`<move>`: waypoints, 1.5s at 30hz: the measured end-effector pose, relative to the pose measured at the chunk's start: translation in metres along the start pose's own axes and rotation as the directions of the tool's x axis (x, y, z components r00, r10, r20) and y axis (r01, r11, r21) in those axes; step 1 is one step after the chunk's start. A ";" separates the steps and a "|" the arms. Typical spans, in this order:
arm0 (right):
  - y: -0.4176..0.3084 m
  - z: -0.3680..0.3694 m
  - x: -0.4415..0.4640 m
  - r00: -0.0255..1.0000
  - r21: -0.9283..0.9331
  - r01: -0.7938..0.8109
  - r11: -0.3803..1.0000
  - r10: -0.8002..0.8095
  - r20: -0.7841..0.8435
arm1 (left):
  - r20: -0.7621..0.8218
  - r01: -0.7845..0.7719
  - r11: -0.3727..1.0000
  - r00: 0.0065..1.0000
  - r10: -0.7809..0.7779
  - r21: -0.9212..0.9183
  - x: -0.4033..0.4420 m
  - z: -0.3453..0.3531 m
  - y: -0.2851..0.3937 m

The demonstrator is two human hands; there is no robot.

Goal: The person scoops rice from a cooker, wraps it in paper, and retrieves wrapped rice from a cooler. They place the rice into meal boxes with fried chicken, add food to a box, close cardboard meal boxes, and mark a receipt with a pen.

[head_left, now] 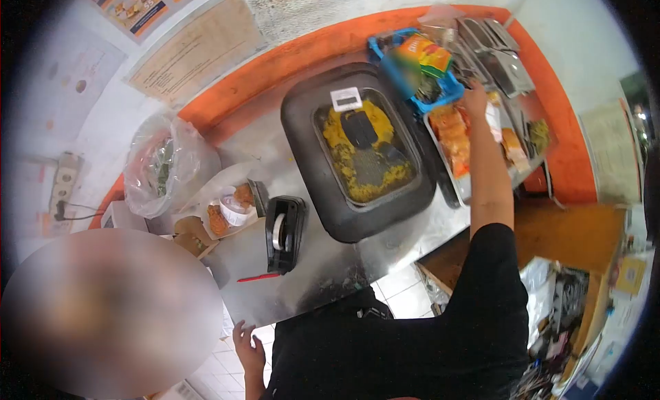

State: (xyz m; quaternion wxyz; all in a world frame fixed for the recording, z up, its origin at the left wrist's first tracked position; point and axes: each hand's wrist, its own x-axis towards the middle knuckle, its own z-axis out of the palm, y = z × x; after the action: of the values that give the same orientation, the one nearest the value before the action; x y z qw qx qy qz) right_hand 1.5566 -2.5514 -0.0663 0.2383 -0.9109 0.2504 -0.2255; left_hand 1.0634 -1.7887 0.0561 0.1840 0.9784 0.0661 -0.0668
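Note:
My right hand (474,99) reaches to the far right of the steel table (323,276), between a blue basket (450,90) and metal containers (512,73). Its fingertips are too dark and small to show whether they grip anything. Below the wrist, a metal tray (465,190) holds orange food pieces (452,142). In the basket lies a yellow and orange packet (430,55). My left hand (249,346) hangs low beside the table's front edge, fingers apart and holding nothing.
A large black-rimmed pan (302,145) of yellow food stands mid-table. Nearer lie a tape dispenser (285,235) and a red-handled tool (258,277). At left are a paper-lined box (240,176) with fried pieces and a plastic bag (155,169). A blurred round patch covers the lower left.

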 end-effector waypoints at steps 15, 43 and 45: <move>0.105 0.055 0.167 0.794 -0.646 0.607 0.463 -0.315 0.520 | 0.129 0.211 0.977 0.969 -0.213 0.030 -0.016 0.011 0.005; -0.232 -0.183 -0.240 0.845 0.432 0.497 0.752 -0.534 -0.042 | -0.139 0.414 0.910 0.902 -0.409 0.008 -0.053 0.005 -0.123; -0.285 -0.160 -0.349 0.826 0.675 0.253 0.693 -0.518 0.223 | -0.293 0.489 0.872 0.829 -0.475 -0.032 -0.053 -0.007 -0.162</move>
State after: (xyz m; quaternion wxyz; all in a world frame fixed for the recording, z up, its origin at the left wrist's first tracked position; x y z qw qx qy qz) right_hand 1.3015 -2.1890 0.1133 0.5142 -0.8391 -0.0929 -0.1510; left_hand 0.9870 -1.6420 0.0143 0.1274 0.9328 0.3354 0.0325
